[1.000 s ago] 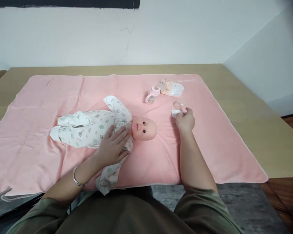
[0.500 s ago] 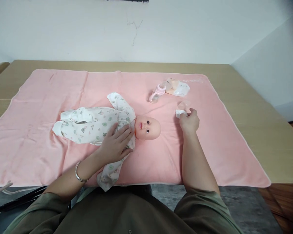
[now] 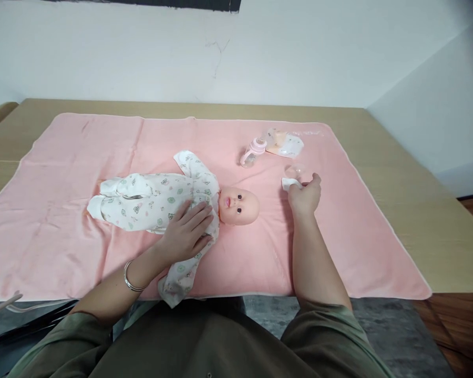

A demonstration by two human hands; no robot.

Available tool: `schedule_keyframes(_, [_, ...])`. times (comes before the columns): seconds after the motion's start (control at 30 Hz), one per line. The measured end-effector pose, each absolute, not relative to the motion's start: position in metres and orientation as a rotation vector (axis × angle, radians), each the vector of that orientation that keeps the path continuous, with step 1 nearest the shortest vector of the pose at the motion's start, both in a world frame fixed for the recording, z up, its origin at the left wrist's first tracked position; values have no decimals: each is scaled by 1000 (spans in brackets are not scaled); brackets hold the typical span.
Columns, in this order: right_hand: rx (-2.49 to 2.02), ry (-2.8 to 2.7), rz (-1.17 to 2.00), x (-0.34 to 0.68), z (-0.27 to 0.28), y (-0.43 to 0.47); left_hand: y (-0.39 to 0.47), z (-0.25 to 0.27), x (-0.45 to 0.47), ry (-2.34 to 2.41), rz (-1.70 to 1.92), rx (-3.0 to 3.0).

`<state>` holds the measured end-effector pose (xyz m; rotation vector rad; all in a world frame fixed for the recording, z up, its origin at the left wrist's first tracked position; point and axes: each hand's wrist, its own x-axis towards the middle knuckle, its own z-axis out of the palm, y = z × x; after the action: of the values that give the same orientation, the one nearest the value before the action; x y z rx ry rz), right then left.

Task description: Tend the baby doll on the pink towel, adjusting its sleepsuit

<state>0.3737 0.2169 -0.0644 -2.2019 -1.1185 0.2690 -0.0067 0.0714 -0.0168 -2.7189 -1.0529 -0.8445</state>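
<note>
A baby doll (image 3: 238, 206) in a white printed sleepsuit (image 3: 169, 193) lies on its back, its head toward the right. My left hand (image 3: 189, 231) rests flat on the doll's chest, fingers stretched out and holding nothing. Right of the doll's head, my right hand (image 3: 304, 197) pinches a small white cloth or tissue (image 3: 290, 184); its exact kind is unclear. Just beyond that hand sits a small clear round dish (image 3: 295, 170), partly hidden by the fingers.
A pink blanket (image 3: 362, 236) covers much of the wooden table (image 3: 413, 184). Toward the back lie a baby bottle with a pink top (image 3: 254, 152) and a clear plastic packet (image 3: 290, 145). Behind the table rises a white wall (image 3: 299, 52). Pale cables (image 3: 16, 299) hang at the front left.
The view has shifted slightly, showing more of the dark strip on the wall. Both hands keep nearly the same places, the right one still pinching the white cloth or tissue.
</note>
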Motion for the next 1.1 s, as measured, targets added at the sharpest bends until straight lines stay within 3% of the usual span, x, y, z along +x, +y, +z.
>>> schedule_keyframes(0.23, [-2097, -1128, 49, 372, -59, 210, 69, -20, -6, -1049, -1055, -2633])
schedule_keyframes(0.5, [-1689, -1666, 479, 345, -62, 203, 68, -21, -6, -1124, -1020, -2689])
schedule_keyframes(0.63, [-1695, -1968, 735, 332, -60, 199, 68, -23, -6, -1143, -1014, -2680])
schedule_keyframes(0.97, [-1806, -2013, 724, 322, -58, 195, 70, -24, -6, -1116, -1060, -2656])
schedule_keyframes(1.1, [-1640, -1793, 798, 323, -61, 196, 71, -24, -6, -1094, -1078, -2654])
